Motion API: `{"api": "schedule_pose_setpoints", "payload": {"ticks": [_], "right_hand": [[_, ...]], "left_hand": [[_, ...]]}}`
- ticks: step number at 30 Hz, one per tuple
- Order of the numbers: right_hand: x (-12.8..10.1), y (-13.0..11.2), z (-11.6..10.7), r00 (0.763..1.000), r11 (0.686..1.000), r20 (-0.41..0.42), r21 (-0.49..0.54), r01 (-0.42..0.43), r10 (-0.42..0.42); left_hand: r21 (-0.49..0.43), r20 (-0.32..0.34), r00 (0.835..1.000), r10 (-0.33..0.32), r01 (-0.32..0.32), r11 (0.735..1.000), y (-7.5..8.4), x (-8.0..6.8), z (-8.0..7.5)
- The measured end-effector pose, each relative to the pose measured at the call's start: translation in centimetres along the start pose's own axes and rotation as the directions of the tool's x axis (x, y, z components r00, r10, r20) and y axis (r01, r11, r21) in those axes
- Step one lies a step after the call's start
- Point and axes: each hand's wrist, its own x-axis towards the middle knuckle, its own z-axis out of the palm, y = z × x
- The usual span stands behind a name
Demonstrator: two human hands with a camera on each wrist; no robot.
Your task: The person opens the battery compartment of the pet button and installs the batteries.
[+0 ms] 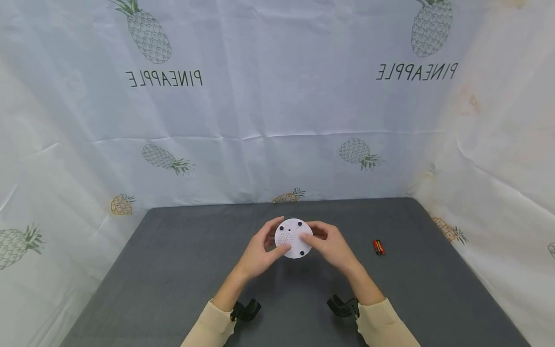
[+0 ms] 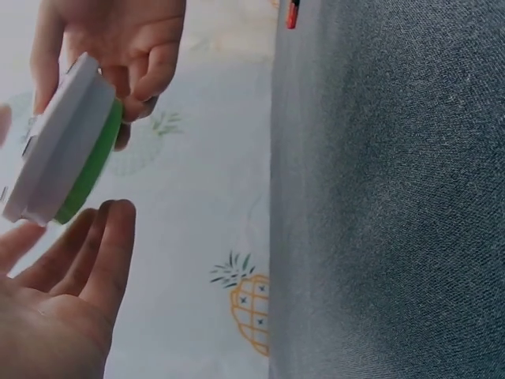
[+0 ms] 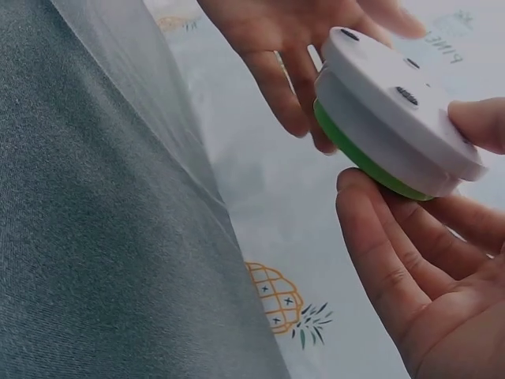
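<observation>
A round white device (image 1: 294, 238) with black feet and a patch of small holes is held up over the grey table, white face toward the head camera. Its opposite side is green, as the wrist views show. My right hand (image 1: 331, 243) pinches it, thumb on the white face and fingers under the green side (image 3: 371, 170). At the other edge is my left hand (image 1: 260, 250), fingers spread loosely; one finger is right at the rim in the left wrist view (image 2: 59, 170), while its thumb stands over the white face (image 3: 394, 87).
Two red and black batteries (image 1: 378, 247) lie side by side on the grey table (image 1: 182, 270), to the right of my hands. White cloth (image 1: 277, 111) printed with pineapples hangs behind the table and along both sides. Black straps (image 1: 246, 311) circle both wrists.
</observation>
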Motion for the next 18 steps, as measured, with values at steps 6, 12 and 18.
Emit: {"api": "schedule_pose_setpoints", "payload": {"ticks": [6, 12, 18], "right_hand": [[0.31, -0.19, 0.2, 0.997, 0.996, -0.007, 0.043, -0.081, 0.082], [0.41, -0.32, 0.22, 0.993, 0.989, 0.026, 0.085, -0.117, 0.115], [0.35, -0.05, 0.39, 0.993, 0.991, 0.054, 0.073, -0.111, 0.107]], "left_hand": [[0.004, 0.044, 0.999, 0.029, -0.029, 1.0, -0.12, -0.16, 0.05], [-0.023, 0.088, 0.996, 0.005, -0.003, 1.0, -0.23, -0.16, 0.24], [-0.047, 0.092, 0.995, -0.034, 0.039, 0.998, -0.22, -0.16, 0.5]]}}
